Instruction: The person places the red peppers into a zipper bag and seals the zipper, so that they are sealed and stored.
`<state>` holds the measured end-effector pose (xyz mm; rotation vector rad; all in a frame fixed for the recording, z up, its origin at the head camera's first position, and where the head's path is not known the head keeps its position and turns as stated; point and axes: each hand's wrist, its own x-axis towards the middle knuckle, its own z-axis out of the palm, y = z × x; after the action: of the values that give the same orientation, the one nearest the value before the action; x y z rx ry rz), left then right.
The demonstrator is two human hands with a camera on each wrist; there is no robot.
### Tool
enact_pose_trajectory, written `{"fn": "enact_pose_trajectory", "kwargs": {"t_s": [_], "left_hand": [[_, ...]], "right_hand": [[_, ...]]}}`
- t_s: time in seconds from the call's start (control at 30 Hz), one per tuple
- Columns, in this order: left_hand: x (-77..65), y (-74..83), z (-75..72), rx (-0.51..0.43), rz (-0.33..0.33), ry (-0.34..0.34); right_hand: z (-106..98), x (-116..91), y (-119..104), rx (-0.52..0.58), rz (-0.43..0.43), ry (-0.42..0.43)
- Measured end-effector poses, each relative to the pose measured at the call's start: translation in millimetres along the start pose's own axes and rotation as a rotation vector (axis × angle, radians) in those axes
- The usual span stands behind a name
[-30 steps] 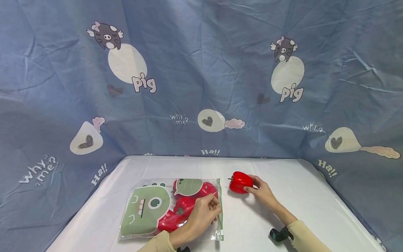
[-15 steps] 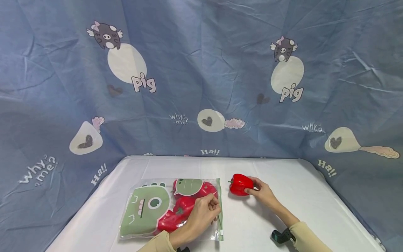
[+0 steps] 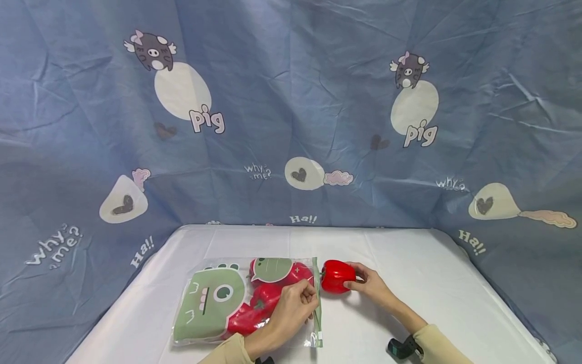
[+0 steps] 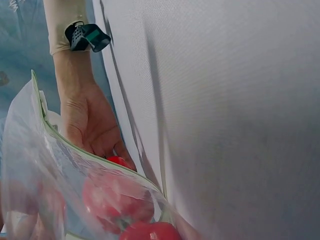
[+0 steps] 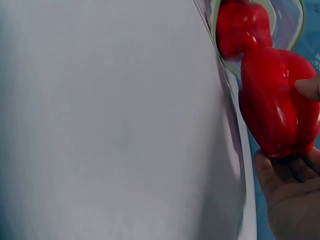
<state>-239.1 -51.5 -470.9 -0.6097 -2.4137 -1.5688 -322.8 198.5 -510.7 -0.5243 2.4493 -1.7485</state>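
A clear zip bag (image 3: 206, 323) printed with a green cartoon monster lies on the table, its green-edged mouth facing right. Several red bell peppers (image 3: 268, 296) show through the plastic. My left hand (image 3: 291, 308) pinches the bag near that mouth with curled fingers. In my right hand (image 3: 370, 285), thumb in front and fingers behind, I grip another red bell pepper (image 3: 337, 277), stem pointing left, right at the bag's edge. The right wrist view shows the mouth gaping, with this held pepper (image 5: 277, 102) overlapping a pepper (image 5: 242, 27) inside.
The table has a white cover (image 3: 386, 242). A blue printed curtain (image 3: 254, 101) hangs behind and at both sides of it. Dark wrist-worn devices sit at both sleeves, the right one (image 3: 402, 349) low over the table.
My right hand has carried the bell pepper leftward and slightly toward me, up to the bag's mouth. My left hand and the bag stay where they were.
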Motion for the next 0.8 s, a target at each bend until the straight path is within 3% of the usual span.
{"fn": "enact_pose_trajectory", "kwargs": {"t_s": [0.3,0.8], "left_hand": [[-0.4,0.8,-0.7,0.000,-0.001,0.003],[0.4,-0.6,-0.8,-0.031,-0.018,-0.015]], "right_hand": [[12,-1,-2,-0.032,0.011,-0.022],[19,-4,-5,0.027,-0.025,-0.087]]}}
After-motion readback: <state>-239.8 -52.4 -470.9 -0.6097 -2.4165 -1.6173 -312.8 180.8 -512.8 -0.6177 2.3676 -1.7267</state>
